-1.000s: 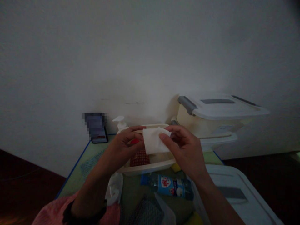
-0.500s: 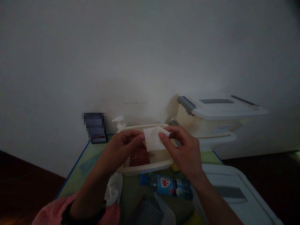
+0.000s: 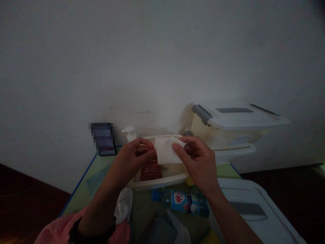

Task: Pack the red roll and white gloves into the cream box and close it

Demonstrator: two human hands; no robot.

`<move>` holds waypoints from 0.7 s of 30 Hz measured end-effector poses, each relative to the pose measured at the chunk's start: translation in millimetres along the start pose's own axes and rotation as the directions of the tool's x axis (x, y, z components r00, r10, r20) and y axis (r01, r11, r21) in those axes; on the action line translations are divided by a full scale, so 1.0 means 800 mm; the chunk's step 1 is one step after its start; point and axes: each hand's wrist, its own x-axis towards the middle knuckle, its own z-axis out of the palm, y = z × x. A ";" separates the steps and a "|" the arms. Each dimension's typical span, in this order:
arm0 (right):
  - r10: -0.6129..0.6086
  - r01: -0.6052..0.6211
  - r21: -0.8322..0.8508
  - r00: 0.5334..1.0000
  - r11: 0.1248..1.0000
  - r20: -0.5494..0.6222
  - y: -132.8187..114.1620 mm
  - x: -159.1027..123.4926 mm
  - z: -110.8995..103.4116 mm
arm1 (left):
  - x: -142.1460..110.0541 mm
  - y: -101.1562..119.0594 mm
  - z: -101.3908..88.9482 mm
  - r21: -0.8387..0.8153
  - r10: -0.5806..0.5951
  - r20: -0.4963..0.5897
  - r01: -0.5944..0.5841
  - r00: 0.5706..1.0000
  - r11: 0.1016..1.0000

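Note:
Between my hands is a folded white sheet (image 3: 166, 154), thin like a tissue or wipe, held up over a white basin (image 3: 157, 184). My right hand (image 3: 199, 157) pinches its upper right part, thumb on the near face. At the sheet's left edge, my left hand (image 3: 135, 154) has thumb and fingertips closed on it. A dark red item with a grid pattern (image 3: 151, 171) lies in the left part of the basin, partly hidden by my left hand and the sheet.
Nearer me lie a blue-capped bottle (image 3: 181, 201), dark mesh (image 3: 158, 228), a white plastic item (image 3: 124, 205) and a pink cloth (image 3: 61, 227). A phone (image 3: 105, 139), pump top (image 3: 128, 130), stacked lidded boxes (image 3: 228, 135) and a large lid (image 3: 254, 193) surround the basin.
My left fingers have shifted slightly at the sheet's left edge, with the index finger more bent. My right hand stays almost in place with its pinch.

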 end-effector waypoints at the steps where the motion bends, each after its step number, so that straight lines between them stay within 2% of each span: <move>1: -0.001 0.002 0.019 1.000 1.000 -0.011 0.000 -0.001 0.001 | 0.000 0.000 0.000 0.030 0.010 -0.014 -0.009 1.000 1.000; 3: -0.037 0.037 0.002 0.998 0.999 -0.045 0.000 -0.001 0.002 | 0.001 -0.001 -0.001 0.094 0.047 -0.016 -0.045 0.999 0.994; 6: -0.144 0.133 -0.128 0.986 0.983 -0.085 -0.001 -0.003 0.002 | 0.000 -0.002 -0.001 0.137 0.080 0.036 -0.084 0.996 0.987; 10: -0.236 0.209 -0.259 0.969 0.943 -0.075 -0.002 -0.004 0.001 | -0.004 0.002 0.001 0.083 0.052 0.112 -0.062 0.992 0.995; 15: -0.245 0.221 -0.286 0.968 0.932 -0.049 -0.004 -0.005 0.001 | -0.006 0.007 0.001 -0.030 0.020 0.159 -0.015 0.987 0.999; 18: -0.193 0.172 -0.245 0.979 0.954 -0.065 -0.006 -0.005 0.001 | -0.006 0.006 0.003 -0.017 0.030 0.144 -0.027 0.989 0.999; 21: 0.024 -0.023 0.006 1.000 1.000 -0.013 -0.008 -0.003 0.001 | -0.004 0.003 0.004 0.049 0.044 0.085 -0.049 0.995 0.998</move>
